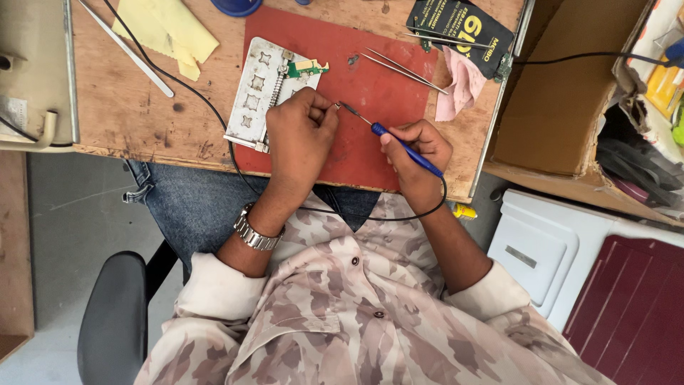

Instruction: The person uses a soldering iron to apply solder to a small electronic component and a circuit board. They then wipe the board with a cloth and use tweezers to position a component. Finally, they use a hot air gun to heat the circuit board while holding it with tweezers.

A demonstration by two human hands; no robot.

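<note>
slim blue-handled soldering iron [399, 145], dark tip, black cord.

Bare red mat [370, 85] lies open ahead of both hands; the metal holder plate [267, 89] bars the left side — tweezers [406, 70] and pink cloth [462, 85] crowd the right; a black cable [206, 107] crosses the wooden bench [128, 107].

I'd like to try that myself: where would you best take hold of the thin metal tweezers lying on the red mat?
Probably at the joined end of the thin metal tweezers, at the lower right near the pink cloth. They lie flat on the red mat with nothing on them, the two arms spreading toward the upper left, so pinching across the arms from above, coming from the right, looks easiest.
</note>
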